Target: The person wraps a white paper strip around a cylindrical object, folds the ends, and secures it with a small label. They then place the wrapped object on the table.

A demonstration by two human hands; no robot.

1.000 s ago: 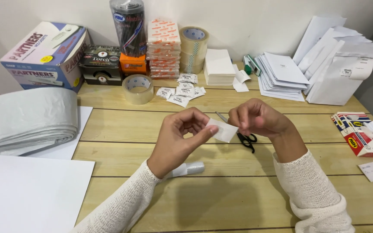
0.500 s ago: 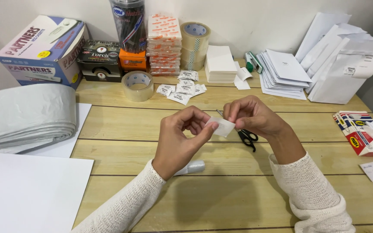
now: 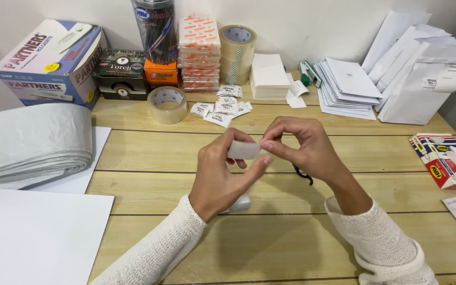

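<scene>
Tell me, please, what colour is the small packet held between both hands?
White, seen in the head view: the small flat packet.

A pale wooden surface (image 3: 149, 153), grey folded plastic sheet (image 3: 30, 142), white small packet (image 3: 244, 150), cream knit sleeves (image 3: 381, 245), black scissors (image 3: 303, 174).

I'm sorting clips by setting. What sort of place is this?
Likely a small packing or mailing desk: tape rolls, stacked envelopes and rolled grey plastic bags lie on the wooden table.
</scene>
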